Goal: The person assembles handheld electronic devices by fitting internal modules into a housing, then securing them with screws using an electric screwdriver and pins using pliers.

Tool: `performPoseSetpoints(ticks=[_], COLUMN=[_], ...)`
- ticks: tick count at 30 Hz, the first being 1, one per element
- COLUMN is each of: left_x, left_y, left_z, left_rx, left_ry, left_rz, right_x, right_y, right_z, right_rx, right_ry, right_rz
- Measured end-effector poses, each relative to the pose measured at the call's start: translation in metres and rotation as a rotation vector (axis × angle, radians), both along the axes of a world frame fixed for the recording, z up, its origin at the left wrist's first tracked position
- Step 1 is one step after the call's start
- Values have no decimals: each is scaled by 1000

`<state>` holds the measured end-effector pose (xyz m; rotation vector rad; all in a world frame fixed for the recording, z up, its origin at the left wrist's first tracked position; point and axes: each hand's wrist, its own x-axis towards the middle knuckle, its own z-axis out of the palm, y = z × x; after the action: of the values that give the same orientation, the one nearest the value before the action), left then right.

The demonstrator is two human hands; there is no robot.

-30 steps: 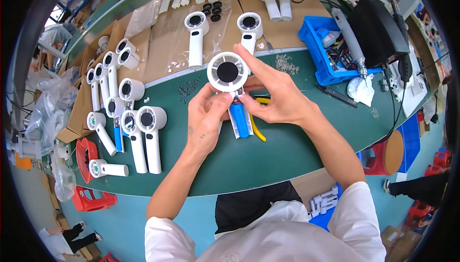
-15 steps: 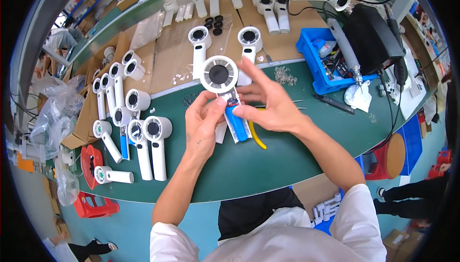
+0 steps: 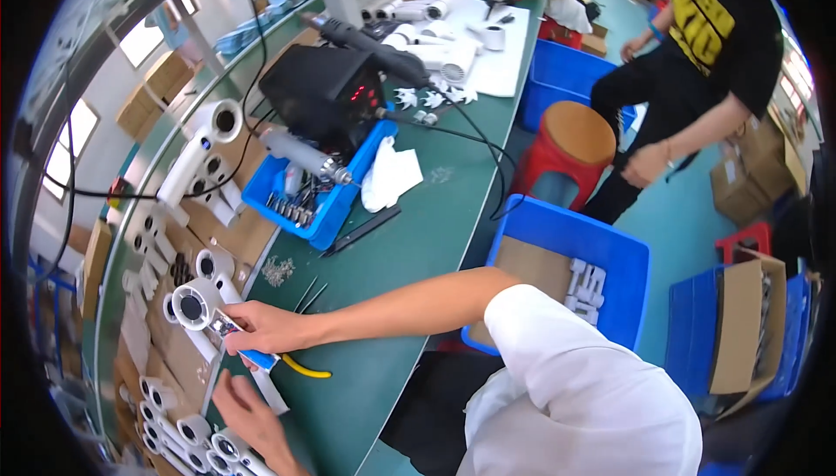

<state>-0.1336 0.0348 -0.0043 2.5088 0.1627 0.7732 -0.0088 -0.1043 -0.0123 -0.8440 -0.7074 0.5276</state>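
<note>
My right hand (image 3: 274, 328) is closed around a white handheld fan (image 3: 192, 303) over the left part of the green table. The fan's handle is uncovered, showing a small circuit board and a blue battery (image 3: 259, 358). Nearer to me, my left hand (image 3: 251, 419) is off the fan, fingers stretched and slightly apart, nothing visible in them. Between the hands a white handle piece (image 3: 271, 391) lies on the table. A yellow-handled tool (image 3: 306, 371) sticks out beside the battery, and a pair of thin pointed metal tools (image 3: 310, 296) lies behind my right wrist.
More white fans (image 3: 157, 398) crowd the left edge. A blue parts bin (image 3: 318, 230), a black box with a lit red display (image 3: 318, 97) and cables stand farther back. Beside the table are a blue crate (image 3: 623, 271), a red stool (image 3: 570, 149) and a person in black (image 3: 697, 58).
The view has swung to the right, bringing in the crate, stool and another person. My left hand has come off the fan; my right hand now grips it.
</note>
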Motion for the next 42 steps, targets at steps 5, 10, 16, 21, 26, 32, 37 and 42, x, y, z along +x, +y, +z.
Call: performPoseSetpoints(ticks=[5, 10, 16, 21, 26, 32, 37, 42], left_x=[-10, -11, 22, 45, 26, 25, 25, 18], left_y=[-26, 1, 17, -11, -4, -39, -28, -18], left_z=[-17, -35, -6, -20, -33, -16, -20, -20], left_rx=[265, 193, -481, -916, -978, -1083, -1163, -1279], left_ry=[270, 144, -24, -222, -55, -101, -51, -47], left_rz=[60, 73, -49, -128, -275, -306, -359, -321], right_x=[5, 4, 15, 15, 6, -4, -8, -6], right_y=[-2, -1, -4, 6, -2, 2, -3, 14], right_z=[-11, -6, -7, -14, -8, -9, -7, -15], right_rx=[21, 33, 66, 168, -28, 5, -27, -83], right_ry=[26, 39, 210, 346, 137, 90, 53, -70], right_rz=[-94, -104, -33, -70, -149, -196, -256, -355])
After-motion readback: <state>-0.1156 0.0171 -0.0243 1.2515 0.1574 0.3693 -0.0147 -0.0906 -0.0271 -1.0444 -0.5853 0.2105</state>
